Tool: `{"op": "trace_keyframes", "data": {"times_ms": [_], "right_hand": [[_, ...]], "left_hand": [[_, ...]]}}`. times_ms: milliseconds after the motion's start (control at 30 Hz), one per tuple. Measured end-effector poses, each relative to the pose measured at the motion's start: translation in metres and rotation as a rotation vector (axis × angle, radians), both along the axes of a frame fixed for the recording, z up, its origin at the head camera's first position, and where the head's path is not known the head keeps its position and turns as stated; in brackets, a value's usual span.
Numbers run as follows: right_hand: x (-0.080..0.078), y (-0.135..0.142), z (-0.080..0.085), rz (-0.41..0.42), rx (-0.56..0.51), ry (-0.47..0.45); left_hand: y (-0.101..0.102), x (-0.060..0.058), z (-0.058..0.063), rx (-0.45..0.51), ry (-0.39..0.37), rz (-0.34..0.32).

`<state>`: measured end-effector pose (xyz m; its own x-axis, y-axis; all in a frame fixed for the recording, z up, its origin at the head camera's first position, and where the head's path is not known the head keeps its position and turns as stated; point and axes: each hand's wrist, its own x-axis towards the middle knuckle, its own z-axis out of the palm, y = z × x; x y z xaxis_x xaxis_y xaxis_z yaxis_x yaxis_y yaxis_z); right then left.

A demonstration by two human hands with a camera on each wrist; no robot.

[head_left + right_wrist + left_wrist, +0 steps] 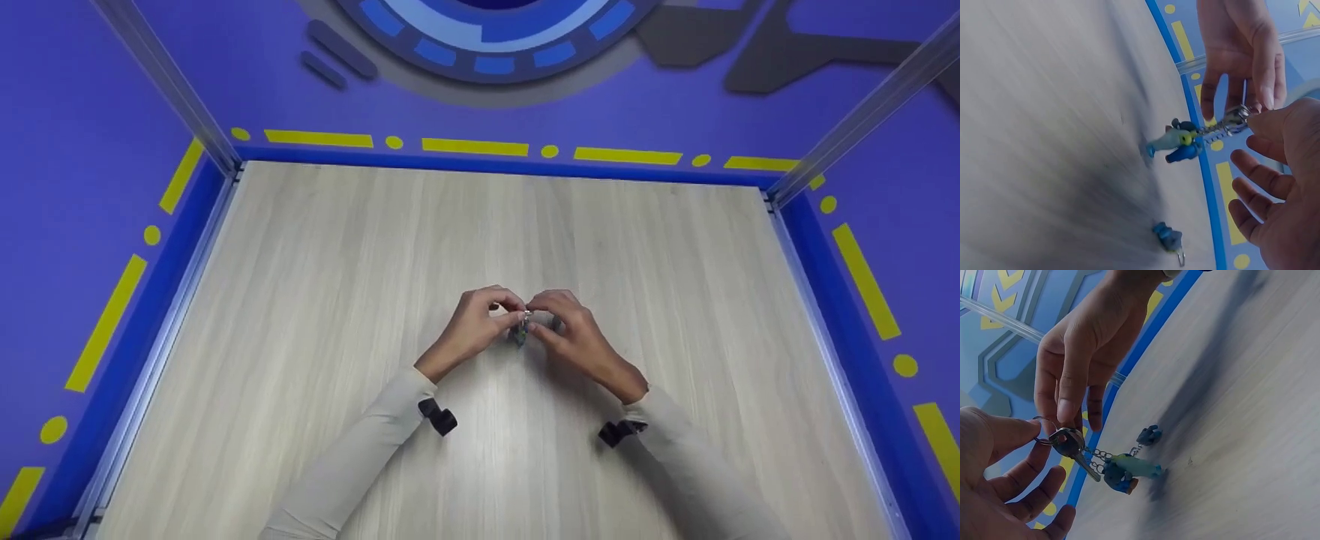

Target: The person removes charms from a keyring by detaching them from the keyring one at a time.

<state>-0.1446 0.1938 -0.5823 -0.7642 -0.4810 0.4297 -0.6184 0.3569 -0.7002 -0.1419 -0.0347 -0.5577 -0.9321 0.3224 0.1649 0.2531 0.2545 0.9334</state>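
Note:
Above the table, my left hand (477,321) pinches a metal key ring (1042,441) between thumb and forefinger. My right hand (581,339) meets it from the other side, its thumb and fingertips pinching the same ring by the head of a silver key (1070,445). Short chains hang below with small figure charms: a pale green one with a blue tail (1135,466) and a blue one (1113,477) beside it. Another small blue-grey charm (1168,236) with a metal loop lies apart on the table, partly behind my right hand in the head view.
The light wood-grain table (337,300) is bordered by blue panels (225,90) with yellow markings and by metal rails (161,352) at the sides. Both long sleeves carry a black wrist mount, one of them on the left wrist (438,417).

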Motion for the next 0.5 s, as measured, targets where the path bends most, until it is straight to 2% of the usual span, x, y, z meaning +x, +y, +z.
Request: {"op": "trace_keyframes", "data": {"times_ms": [133, 300, 500], "right_hand": [[-0.0030, -0.0051, 0.0008, 0.010, -0.019, 0.042], [-0.0048, -0.0075, 0.0004, 0.007, -0.035, 0.036], [-0.0032, -0.0113, -0.0035, -0.004, -0.039, 0.029]], "left_hand": [[0.0014, -0.0028, 0.0037, -0.005, 0.019, -0.013], [0.0004, -0.0039, 0.0047, 0.001, 0.039, -0.025], [-0.0041, -0.0005, 0.0016, 0.006, 0.022, -0.008]]}}
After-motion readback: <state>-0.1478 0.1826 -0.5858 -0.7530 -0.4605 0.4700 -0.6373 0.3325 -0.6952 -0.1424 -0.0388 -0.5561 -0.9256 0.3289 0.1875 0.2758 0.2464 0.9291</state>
